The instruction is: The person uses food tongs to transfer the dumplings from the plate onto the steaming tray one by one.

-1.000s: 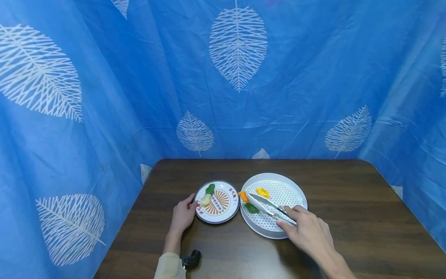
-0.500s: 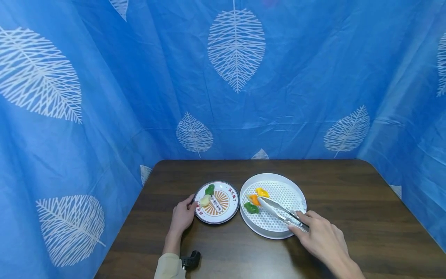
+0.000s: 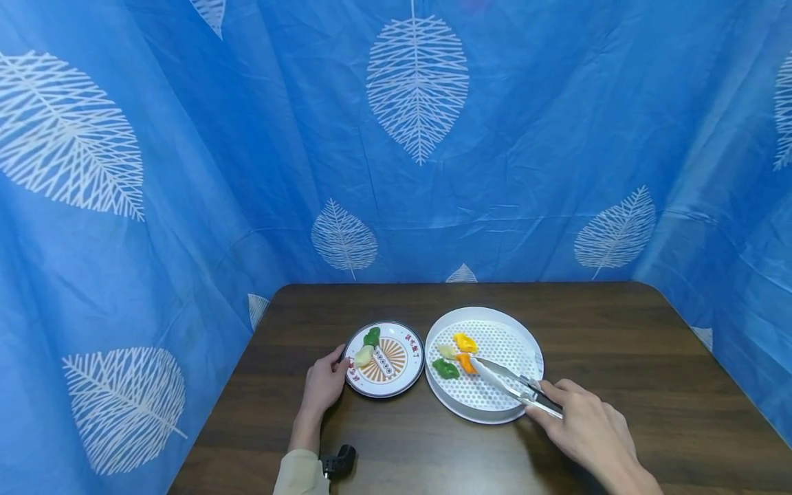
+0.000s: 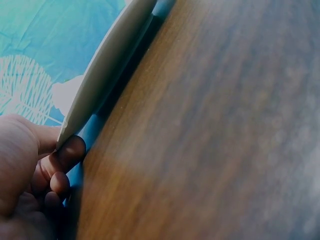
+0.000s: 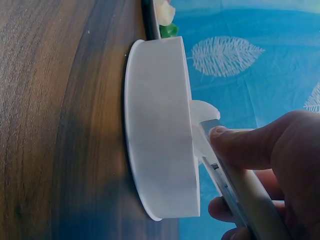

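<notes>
My left hand (image 3: pixel 326 381) pinches the near-left rim of a white plate (image 3: pixel 405 375) between thumb and fingers. On the plate lie a green dumpling (image 3: pixel 372 336) and a pale one. My right hand (image 3: pixel 584 423) grips metal tongs (image 3: pixel 520 392), whose tips reach into a round white steamer tray (image 3: pixel 482 415) with a perforated floor. At the tips is an orange dumpling (image 3: pixel 467 364); whether they squeeze it I cannot tell. Near it in the tray are a yellow dumpling (image 3: pixel 465 342), a pale dumpling (image 3: pixel 447 352) and a green dumpling (image 3: pixel 445 369). The tray wall hides them in the right wrist view.
Plate and tray stand side by side on a dark wooden table (image 3: pixel 619 344), rims close together. A blue curtain (image 3: pixel 526 137) with white leaf prints hangs behind and at both sides. A black device (image 3: pixel 339 460) is strapped at the left wrist.
My right hand has drawn the tongs and the orange dumpling rightward from above the tray's left rim to among the other dumplings. The pale dumpling in the tray has come into sight. My left hand stays put.
</notes>
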The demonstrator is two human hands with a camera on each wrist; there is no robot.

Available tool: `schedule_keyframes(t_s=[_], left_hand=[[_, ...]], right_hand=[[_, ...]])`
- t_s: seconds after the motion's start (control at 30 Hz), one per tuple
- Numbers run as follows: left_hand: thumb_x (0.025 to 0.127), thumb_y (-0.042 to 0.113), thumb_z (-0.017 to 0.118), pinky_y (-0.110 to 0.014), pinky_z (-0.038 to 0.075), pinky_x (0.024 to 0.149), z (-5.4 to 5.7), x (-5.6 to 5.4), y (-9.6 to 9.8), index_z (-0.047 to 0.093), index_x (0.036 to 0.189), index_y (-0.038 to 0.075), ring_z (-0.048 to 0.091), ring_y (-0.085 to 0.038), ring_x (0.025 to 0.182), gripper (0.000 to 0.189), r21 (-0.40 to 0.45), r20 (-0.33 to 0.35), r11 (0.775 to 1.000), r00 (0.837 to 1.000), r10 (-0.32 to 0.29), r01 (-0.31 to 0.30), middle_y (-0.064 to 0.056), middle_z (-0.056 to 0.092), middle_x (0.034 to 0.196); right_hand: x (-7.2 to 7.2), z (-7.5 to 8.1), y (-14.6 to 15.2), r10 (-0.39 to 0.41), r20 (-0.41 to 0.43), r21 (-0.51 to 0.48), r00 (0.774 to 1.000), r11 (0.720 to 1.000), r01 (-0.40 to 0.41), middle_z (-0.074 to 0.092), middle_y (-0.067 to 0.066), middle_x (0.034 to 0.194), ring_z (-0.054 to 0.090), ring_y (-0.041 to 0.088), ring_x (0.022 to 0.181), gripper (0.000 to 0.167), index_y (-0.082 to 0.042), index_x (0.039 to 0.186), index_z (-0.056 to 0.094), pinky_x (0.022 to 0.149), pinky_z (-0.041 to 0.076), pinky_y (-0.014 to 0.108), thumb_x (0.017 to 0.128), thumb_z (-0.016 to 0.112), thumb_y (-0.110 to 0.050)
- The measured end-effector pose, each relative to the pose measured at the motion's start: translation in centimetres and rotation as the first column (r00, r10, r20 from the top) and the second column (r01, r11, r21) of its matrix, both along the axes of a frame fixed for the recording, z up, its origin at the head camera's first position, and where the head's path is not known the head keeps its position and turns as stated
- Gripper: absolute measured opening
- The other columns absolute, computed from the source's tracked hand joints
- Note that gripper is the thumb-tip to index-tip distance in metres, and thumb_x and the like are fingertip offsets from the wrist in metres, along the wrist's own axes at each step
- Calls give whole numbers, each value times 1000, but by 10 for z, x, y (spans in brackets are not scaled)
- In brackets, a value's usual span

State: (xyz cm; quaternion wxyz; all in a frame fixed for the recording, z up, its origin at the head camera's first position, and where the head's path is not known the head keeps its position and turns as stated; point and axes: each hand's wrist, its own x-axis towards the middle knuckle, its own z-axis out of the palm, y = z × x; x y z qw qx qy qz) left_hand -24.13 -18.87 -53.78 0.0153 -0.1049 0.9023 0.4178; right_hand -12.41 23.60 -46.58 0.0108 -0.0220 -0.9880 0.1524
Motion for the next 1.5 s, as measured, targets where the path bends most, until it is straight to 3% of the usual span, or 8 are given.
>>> schedule_keyframes(t_s=[0.2,0.43,0.83,1.1,1.5], left_hand=[[106,29,57,-34,45,72,-2,0,0,49,154,14,51,-19,68,51,1,-1,1000,1000,2,-2,-4,54,80],[106,30,56,-38,47,81,-2,-1,-1,49,154,13,53,-18,74,51,-11,3,1000,1000,-4,4,-4,56,83],[106,30,57,-33,40,62,-2,0,-3,50,153,14,49,-19,63,51,7,0,1000,1000,-3,3,-2,50,71],[106,30,58,-32,41,66,-2,-2,-1,50,153,15,48,-19,66,51,-1,-6,1000,1000,6,-6,-1,48,72],[106,30,57,-33,40,60,-1,1,-1,50,153,15,48,-19,62,50,18,-7,1000,1000,6,-6,-1,49,69]], right_hand=[[-1,-1,2,15,7,14,1000,1000,-15,70,7,112,56,19,72,62,-16,131,73,54,44,41,84,77,-57],[-4,-2,2,10,52,19,999,1000,-11,70,12,116,59,22,77,65,-14,131,72,58,49,46,84,76,-60],[-6,-1,-4,2,42,22,999,1000,-3,66,19,124,59,24,77,73,-11,136,68,58,48,44,83,75,-62],[-9,1,-25,25,-12,-13,1000,1000,-25,67,17,126,62,26,85,71,-14,137,68,66,52,50,83,76,-61],[-26,1,-72,90,-73,-34,993,995,-92,70,10,125,68,26,93,66,-17,134,71,77,56,53,82,78,-57]])
